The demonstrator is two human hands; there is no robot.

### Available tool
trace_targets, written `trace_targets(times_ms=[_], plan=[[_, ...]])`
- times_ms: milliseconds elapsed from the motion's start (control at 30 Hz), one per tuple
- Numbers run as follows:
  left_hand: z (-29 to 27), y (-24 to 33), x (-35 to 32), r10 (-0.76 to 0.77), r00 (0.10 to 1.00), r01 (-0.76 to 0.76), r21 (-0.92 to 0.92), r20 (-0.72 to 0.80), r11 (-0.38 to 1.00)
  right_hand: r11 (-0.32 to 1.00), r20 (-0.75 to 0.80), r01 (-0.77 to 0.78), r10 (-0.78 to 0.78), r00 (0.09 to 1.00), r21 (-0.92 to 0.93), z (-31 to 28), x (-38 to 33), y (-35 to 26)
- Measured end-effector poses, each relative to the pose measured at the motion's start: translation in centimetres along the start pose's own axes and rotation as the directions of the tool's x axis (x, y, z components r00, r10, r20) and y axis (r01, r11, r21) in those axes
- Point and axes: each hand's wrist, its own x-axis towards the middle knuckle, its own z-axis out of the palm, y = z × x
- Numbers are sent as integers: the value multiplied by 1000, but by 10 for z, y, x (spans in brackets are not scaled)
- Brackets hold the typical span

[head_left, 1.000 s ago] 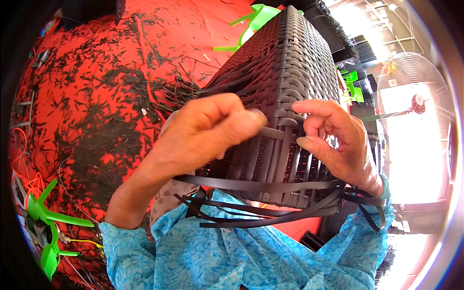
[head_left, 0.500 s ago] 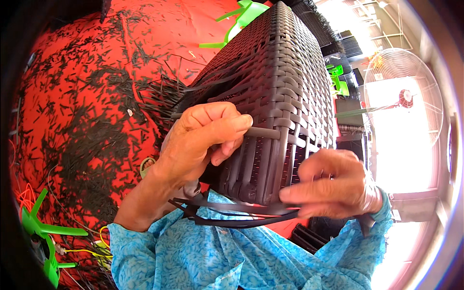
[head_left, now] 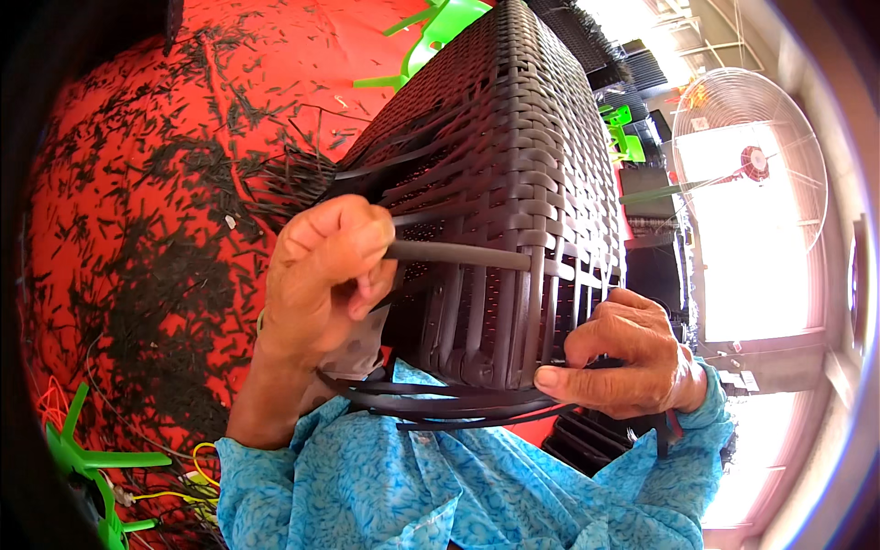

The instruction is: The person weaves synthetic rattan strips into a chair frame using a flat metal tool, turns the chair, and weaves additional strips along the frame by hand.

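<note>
A dark brown woven wicker furniture piece (head_left: 522, 137) stands in front of me, its near corner toward my lap. Its upper faces are tightly woven; near the bottom the upright strands are bare. My left hand (head_left: 325, 280) pinches a flat dark strip (head_left: 463, 254), pulled out sideways from the corner. On the other side, my right hand (head_left: 628, 357) is curled with its thumb at the lower end of the uprights; what its fingers hold, if anything, is hidden. Several loose dark strips (head_left: 431, 401) lie across my lap below the piece.
Dark strip offcuts (head_left: 165, 321) litter the red floor covering (head_left: 302, 46). Green plastic pieces stand at the far side (head_left: 440, 32) and lower left (head_left: 101, 454), beside a yellow cord (head_left: 170, 496). A large caged fan (head_left: 752, 163) and more dark wicker pieces (head_left: 568, 41) are at the right.
My left hand has moved left with the strip, so a longer stretch of it shows. My right hand has stayed close to the lower corner. The whole view has shifted slightly.
</note>
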Motion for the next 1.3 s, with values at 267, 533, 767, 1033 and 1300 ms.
trace_targets(times_ms=[267,533,767,1033,1300], plan=[[-7,-11,-16,-61,998,64,109,-27,992,998,1,-19,19,1000,-67,0,-6,-7],[-7,-21,-21,-231,972,233,84,-38,969,984,134,-138,122,983,116,-31,12,1],[-6,-13,-16,-109,994,111,140,-22,984,926,-24,-369,372,928,75,-38,64,20],[4,-6,-7,0,999,-4,121,34,993,943,41,-248,245,969,222,-3,85,25],[14,-13,-11,5,994,-74,614,112,785,737,101,-520,533,840,431,-24,75,16]])
